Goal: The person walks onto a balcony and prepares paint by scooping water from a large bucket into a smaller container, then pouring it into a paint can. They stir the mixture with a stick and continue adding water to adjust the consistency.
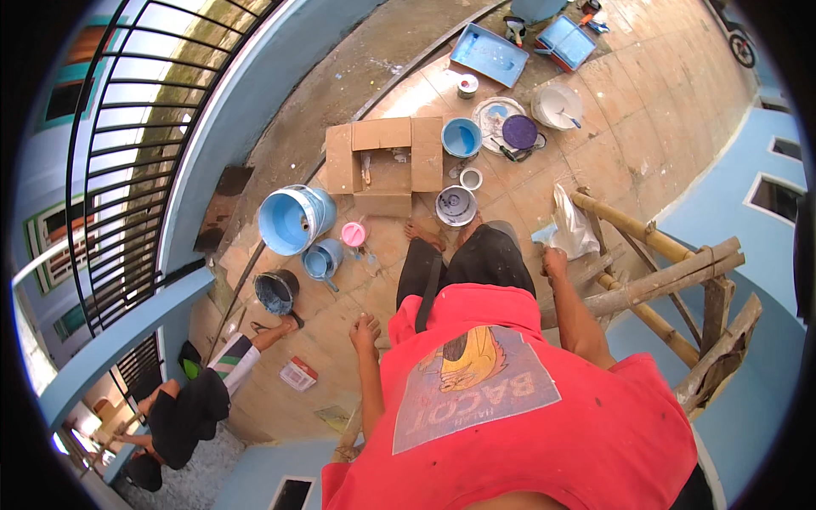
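My right hand [554, 263] is closed around a small tool with a light-blue flat end [544, 234]; it looks like a paintbrush, though most of it is hidden. Beside that hand hangs a whitish plastic bag [575, 228] next to the bamboo poles. My left hand [365, 331] hangs at my left side with its fingers curled, and no object shows in it. Below me on the tiles stand a pot of greyish paint [456, 205] by my feet and an open cardboard box [370, 204] with a brush inside.
Blue buckets [289, 221], a pink container [353, 235] and a dark bucket [276, 291] stand at left. Paint trays [490, 56] and a white bucket [557, 107] lie farther off. A bamboo-and-wood frame [667, 276] is close on my right. Another person [191, 412] is at lower left.
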Motion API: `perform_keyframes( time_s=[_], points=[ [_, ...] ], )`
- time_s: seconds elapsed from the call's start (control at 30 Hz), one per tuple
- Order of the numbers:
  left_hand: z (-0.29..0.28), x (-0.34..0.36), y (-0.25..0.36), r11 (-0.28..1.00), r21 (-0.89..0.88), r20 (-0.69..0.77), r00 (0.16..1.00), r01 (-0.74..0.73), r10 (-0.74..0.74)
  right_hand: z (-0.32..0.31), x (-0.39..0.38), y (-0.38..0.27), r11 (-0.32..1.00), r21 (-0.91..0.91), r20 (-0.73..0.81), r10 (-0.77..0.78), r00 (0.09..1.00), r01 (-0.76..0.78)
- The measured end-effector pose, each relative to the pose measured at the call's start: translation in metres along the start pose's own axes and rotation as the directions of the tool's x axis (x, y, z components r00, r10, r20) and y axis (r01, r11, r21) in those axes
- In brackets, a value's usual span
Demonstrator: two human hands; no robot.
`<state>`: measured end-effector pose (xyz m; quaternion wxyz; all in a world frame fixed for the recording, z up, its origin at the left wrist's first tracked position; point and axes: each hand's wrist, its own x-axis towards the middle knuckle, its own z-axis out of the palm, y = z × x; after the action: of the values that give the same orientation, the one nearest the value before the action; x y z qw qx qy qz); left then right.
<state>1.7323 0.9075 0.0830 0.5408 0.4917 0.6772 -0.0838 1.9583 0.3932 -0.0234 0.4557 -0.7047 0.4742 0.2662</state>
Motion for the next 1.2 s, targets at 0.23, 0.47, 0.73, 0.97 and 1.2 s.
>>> perform_keyframes(
  time_s=[0.23,0.47,0.73,0.97,1.2],
  points=[
    [-0.035,0.101,-0.075,0.840,0.542,0.122,0.992,-0.034,-0.038,0.022,-0.021,-0.044,0.973,0.179,-0.175,-0.115,0.978,0.147],
    [0.091,0.095,0.107,0.963,0.257,0.195,0.980,-0.082,0.031,0.010,-0.044,-0.026,0.951,0.309,-0.241,0.105,0.965,-0.026],
    [0.288,0.152,0.167,0.797,0.426,0.407,0.877,-0.429,0.255,0.058,0.082,-0.040,0.811,0.551,-0.119,0.308,0.944,-0.195],
    [0.409,0.304,-0.010,0.407,0.859,0.370,0.926,-0.309,-0.077,0.106,0.295,-0.007,0.896,0.409,-0.105,0.236,0.966,-0.175],
    [0.446,0.378,-0.101,0.760,0.635,0.323,0.942,-0.143,-0.092,0.164,0.475,-0.044,0.909,0.416,-0.037,0.015,0.999,0.002]
  ],
)
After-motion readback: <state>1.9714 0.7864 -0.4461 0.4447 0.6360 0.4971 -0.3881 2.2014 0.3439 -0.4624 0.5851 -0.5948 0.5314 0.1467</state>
